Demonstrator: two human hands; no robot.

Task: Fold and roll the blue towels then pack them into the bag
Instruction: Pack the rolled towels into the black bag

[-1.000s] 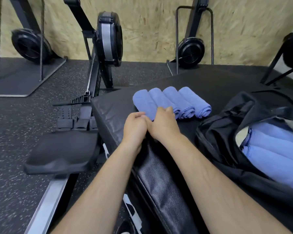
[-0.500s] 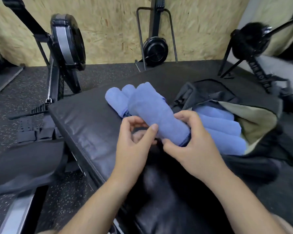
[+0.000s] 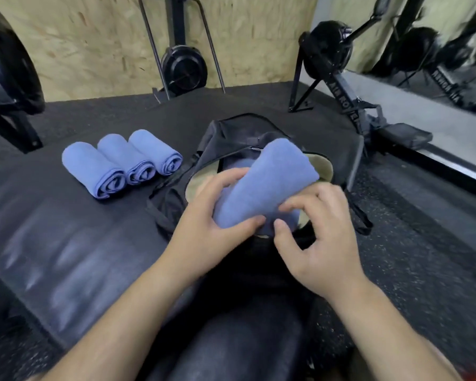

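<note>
Blue towel point(image 3: 267, 185), plush cylinder, in both hands point(image 3: 204, 232) point(image 3: 322, 243) over black fabric bag point(image 3: 231, 136)

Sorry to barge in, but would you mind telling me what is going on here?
A person is packing blue towels into a black bag. The left hand and right hand both grip one rolled towel, held tilted just above the bag's open mouth, where more blue cloth shows. To the bag's left, three more rolled towels lie side by side on the black padded mat, not yet packed.
</note>
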